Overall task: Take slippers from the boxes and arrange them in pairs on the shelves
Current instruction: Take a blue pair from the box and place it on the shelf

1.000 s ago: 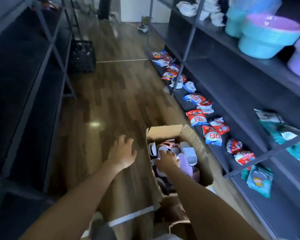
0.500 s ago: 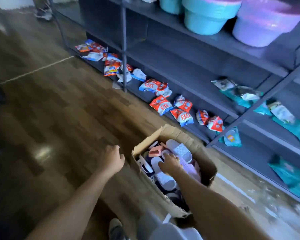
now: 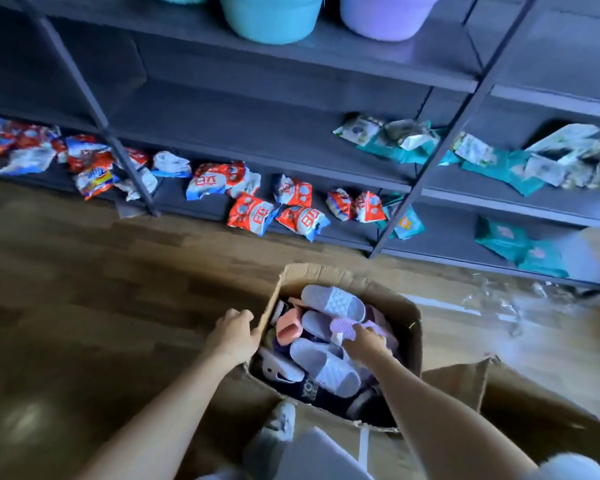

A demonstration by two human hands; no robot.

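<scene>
An open cardboard box (image 3: 409, 327) stands on the wooden floor, full of several slippers: pale lilac quilted ones (image 3: 333, 301), a peach one (image 3: 289, 326) and dark ones underneath. My left hand (image 3: 231, 336) grips the box's left wall at its rim. My right hand (image 3: 366, 342) is inside the box, fingers curled round a purple slipper (image 3: 342, 328). The dark grey shelves (image 3: 291, 147) stand just beyond the box.
Red-and-blue packets (image 3: 253, 213) lie along the bottom shelf; teal packets (image 3: 499, 164) sit on the shelf at the right. Teal (image 3: 271, 15) and purple (image 3: 385, 15) tubs stand on an upper shelf. A second cardboard box (image 3: 520, 403) is at lower right. My shoe (image 3: 281, 422) is below.
The view has swung right to face the shelves. My left hand moved onto the box's left wall and took hold. My right hand stayed in the box and closed on a purple slipper.
</scene>
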